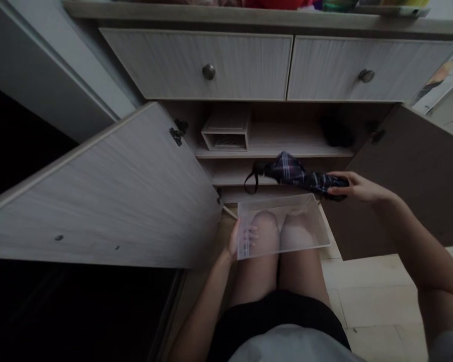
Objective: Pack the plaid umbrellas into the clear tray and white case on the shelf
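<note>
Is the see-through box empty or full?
Empty: the person's legs show straight through the clear box, nothing inside. Left hand grips its side; right hand holds an umbrella.

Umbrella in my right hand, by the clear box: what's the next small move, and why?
Probably lower the umbrella into the clear box. The right hand holds it by one end just beyond the box's far rim, its strap dangling. The left hand grips the box's left wall, and the box is open-topped and looks empty.

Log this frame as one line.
left hand: grips clear bin | right hand: holds folded umbrella by bin's far rim | cabinet doors: open
</note>
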The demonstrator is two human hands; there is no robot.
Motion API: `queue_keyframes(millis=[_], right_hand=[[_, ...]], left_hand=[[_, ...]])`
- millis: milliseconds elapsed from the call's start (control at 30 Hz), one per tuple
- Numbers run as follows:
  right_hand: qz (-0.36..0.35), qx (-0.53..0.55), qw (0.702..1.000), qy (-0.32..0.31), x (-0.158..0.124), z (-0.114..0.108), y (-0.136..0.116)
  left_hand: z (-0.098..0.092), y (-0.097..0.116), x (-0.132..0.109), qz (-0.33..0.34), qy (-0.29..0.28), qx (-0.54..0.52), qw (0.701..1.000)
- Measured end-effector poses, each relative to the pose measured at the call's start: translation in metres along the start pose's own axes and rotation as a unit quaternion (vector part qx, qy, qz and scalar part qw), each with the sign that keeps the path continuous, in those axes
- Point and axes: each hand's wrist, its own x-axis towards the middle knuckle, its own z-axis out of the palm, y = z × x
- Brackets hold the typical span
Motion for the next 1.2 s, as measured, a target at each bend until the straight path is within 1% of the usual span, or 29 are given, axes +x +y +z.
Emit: queue_keyframes(millis=[100, 167, 233, 333, 433, 533, 633, 700, 767, 833, 900, 1000, 1067, 1100, 1133, 1167, 1200], right_hand=[[-0.023, -0.052, 0.995, -0.085, -0.012, 0.019, 0.000], [-0.049, -0.089, 0.987, -0.122, -0.012, 0.031, 0.001], [-0.080, -0.128, 0.978, -0.144, -0.007, 0.042, 0.001], [-0.128, -0.190, 0.960, -0.159, 0.003, 0.059, 0.000], [-0.153, -0.231, 0.950, -0.144, 0.013, 0.074, 0.004], [-0.165, -0.254, 0.946, -0.115, 0.018, 0.083, 0.012], [-0.176, -0.301, 0.934, -0.079, 0.019, 0.092, 0.020], [-0.176, -0.361, 0.914, -0.061, 0.020, 0.099, 0.024], [-0.167, -0.431, 0.886, -0.046, 0.021, 0.109, 0.026], [-0.157, -0.492, 0.856, -0.031, 0.022, 0.119, 0.027], [-0.147, -0.535, 0.832, -0.024, 0.022, 0.130, 0.025], [-0.123, -0.567, 0.813, -0.035, 0.020, 0.139, 0.019], [-0.115, -0.557, 0.820, -0.065, 0.022, 0.133, 0.013], [-0.115, -0.533, 0.833, -0.087, 0.025, 0.125, 0.011], [-0.115, -0.498, 0.853, -0.107, 0.031, 0.113, 0.008], [-0.110, -0.457, 0.876, -0.113, 0.039, 0.098, 0.006], [-0.098, -0.420, 0.897, -0.099, 0.049, 0.081, 0.004]], left_hand=[[0.002, 0.001, -0.003, -0.015, -0.001, 0.007, 1.000], [0.005, 0.003, -0.006, -0.029, 0.012, 0.004, 0.999], [0.009, 0.005, -0.009, -0.026, 0.011, -0.010, 1.000], [0.014, 0.007, -0.013, -0.014, -0.010, -0.038, 0.999], [0.013, 0.008, -0.014, -0.015, 0.006, -0.039, 0.999], [0.010, 0.009, -0.012, -0.010, 0.023, -0.020, 0.999], [0.006, 0.010, -0.010, -0.006, 0.016, -0.002, 1.000], [0.004, 0.010, -0.009, 0.000, 0.003, 0.001, 1.000], [0.001, 0.009, -0.006, -0.004, -0.007, -0.003, 1.000], [-0.001, 0.007, -0.003, -0.012, -0.010, -0.007, 1.000], [-0.004, 0.005, 0.001, -0.014, -0.007, -0.007, 1.000], [-0.007, 0.003, 0.006, -0.010, 0.001, -0.004, 1.000], [-0.009, 0.003, 0.007, -0.013, -0.002, -0.004, 1.000], [-0.009, 0.004, 0.008, -0.014, -0.006, -0.006, 1.000], [-0.010, 0.004, 0.008, -0.014, -0.010, -0.009, 1.000], [-0.011, 0.004, 0.008, -0.014, -0.012, -0.013, 1.000], [-0.012, 0.004, 0.008, -0.018, -0.011, -0.016, 1.000]])
